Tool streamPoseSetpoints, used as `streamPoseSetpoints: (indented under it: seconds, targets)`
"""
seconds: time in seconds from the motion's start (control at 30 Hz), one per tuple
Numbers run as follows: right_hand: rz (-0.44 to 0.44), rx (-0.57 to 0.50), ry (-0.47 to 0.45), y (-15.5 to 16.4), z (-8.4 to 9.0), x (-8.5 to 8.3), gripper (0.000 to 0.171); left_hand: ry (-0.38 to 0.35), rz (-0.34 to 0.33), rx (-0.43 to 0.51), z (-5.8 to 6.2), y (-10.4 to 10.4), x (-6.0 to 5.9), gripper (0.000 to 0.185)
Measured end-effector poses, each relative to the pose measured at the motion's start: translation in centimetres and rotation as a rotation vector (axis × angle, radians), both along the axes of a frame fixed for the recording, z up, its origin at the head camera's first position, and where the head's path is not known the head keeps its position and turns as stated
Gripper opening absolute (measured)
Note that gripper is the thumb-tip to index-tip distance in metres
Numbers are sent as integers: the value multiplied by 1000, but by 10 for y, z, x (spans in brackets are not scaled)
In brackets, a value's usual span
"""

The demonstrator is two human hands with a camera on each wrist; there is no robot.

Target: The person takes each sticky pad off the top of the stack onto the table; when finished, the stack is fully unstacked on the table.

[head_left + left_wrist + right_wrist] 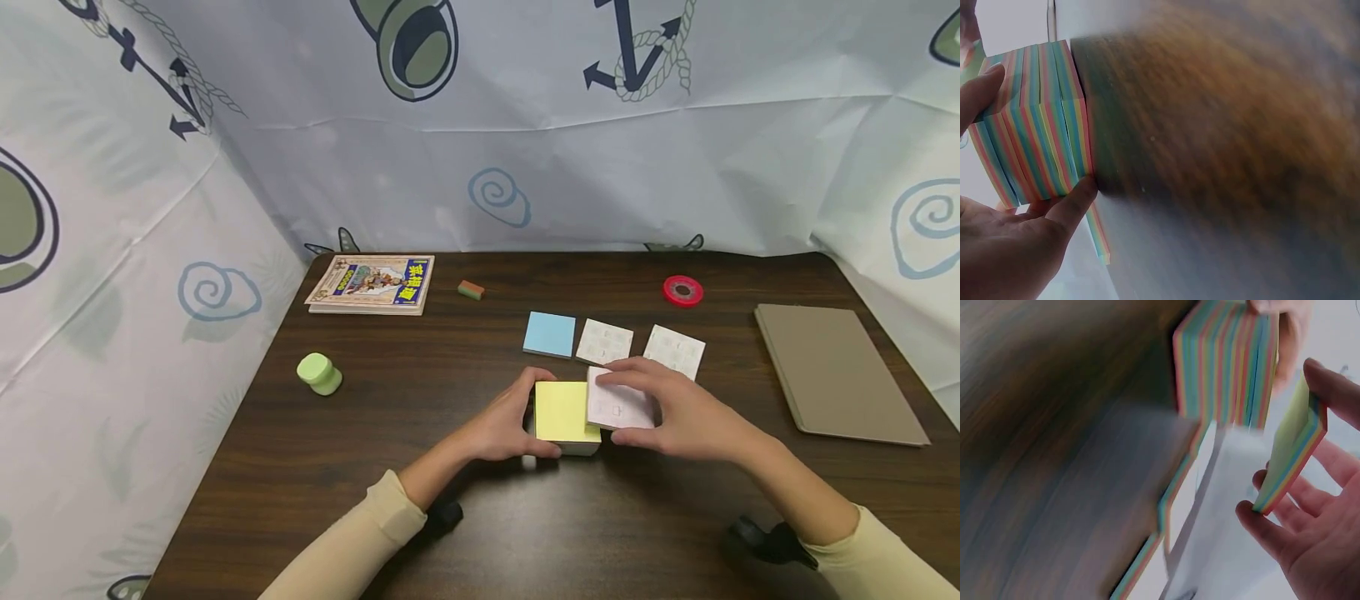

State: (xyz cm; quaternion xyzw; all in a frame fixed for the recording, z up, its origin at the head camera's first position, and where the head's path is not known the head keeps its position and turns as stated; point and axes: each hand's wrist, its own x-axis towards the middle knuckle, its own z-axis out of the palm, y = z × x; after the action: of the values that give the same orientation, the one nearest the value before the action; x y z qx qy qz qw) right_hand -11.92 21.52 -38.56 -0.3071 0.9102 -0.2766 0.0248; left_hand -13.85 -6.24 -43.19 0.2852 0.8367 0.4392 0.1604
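My left hand (498, 425) grips the sides of a stack of sticky note pads (562, 412), which has a yellow sheet on top. Striped, many-coloured edges show on the stack (1035, 131) in the left wrist view. With its thumb and fingers, my right hand (693, 417) holds a single sticky note pad (618, 406) just right of the stack. That pad (1294, 450) appears tilted and apart from the stack in the right wrist view, pale yellow on one face. Behind the hands lie a blue pad (549, 333) and two whitish pads (604, 342), the right one partly behind my right hand.
A book (371, 285) lies at the back left, with a small orange-and-green block (471, 290) beside it. A light green round container (320, 373) stands at left. At the back right is a red ring-shaped item (682, 291); a grey-brown folder or book (840, 375) lies far right.
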Motion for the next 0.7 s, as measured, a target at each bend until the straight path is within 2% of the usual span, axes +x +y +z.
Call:
streamPoseSetpoints:
  seconds: [0.1,0.3,0.47,0.7]
  targets:
    - [-53,-1,9,23,-4,2,66,-1,4,-2,0,-1,1,90]
    - [-149,23,100,64,-21,14,65,-3,4,-6,-2,-1,1,90]
    - [-212,41,87,92,-33,21,65,-9,6,-8,-3,-1,0,90]
    - [-230,87,104,117,-48,21,62,-17,7,-15,-4,-1,0,90]
